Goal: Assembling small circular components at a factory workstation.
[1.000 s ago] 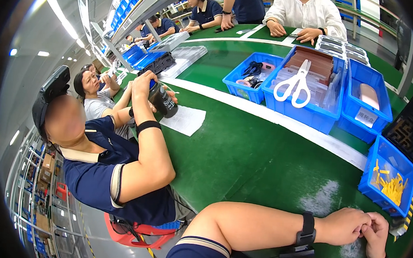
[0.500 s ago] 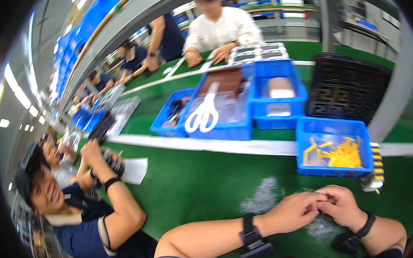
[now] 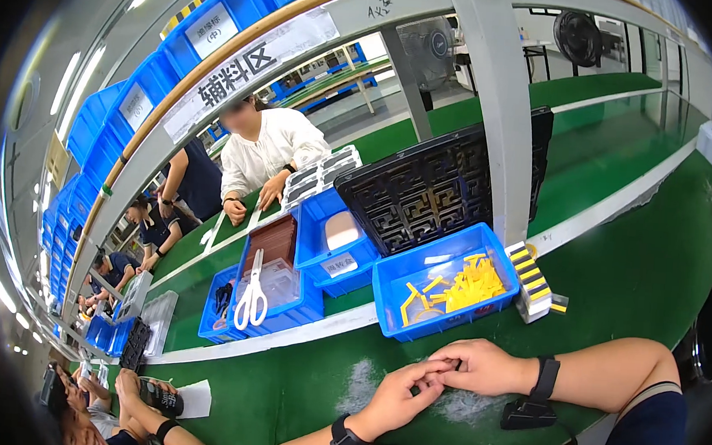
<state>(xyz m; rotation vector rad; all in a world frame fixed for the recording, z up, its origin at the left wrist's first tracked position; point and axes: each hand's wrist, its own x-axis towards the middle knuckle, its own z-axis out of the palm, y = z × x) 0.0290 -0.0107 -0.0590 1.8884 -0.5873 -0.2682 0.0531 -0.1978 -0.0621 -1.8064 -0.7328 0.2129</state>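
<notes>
Above the green tabletop [image 3: 296,394] my two hands meet, fingertips against fingertips. My left hand [image 3: 398,398] is closed, its thumb and fingers pressed toward the other hand. Curled over it from the right is my right hand [image 3: 482,367], also closed. Something small and dark may sit between the fingers, but they hide it and I cannot make it out. Both wrists wear black bands with a small dark box. Whitish patches mark the green surface under and beside the hands. Just beyond them stands a blue bin [image 3: 439,329] of yellow plastic pieces [image 3: 474,285].
Farther left, white scissors [image 3: 251,294] lie across a blue bin with brown sheets [image 3: 273,242]. A black moulded tray [image 3: 431,186] leans by a grey post [image 3: 501,109]. A striped yellow-black block [image 3: 529,284] adjoins the yellow-piece bin. Co-workers sit at left and across; another hand shows far right.
My view has swung to the right, so the bins and the co-workers sit farther left in it. My hands stay pressed together over the whitish patches.
</notes>
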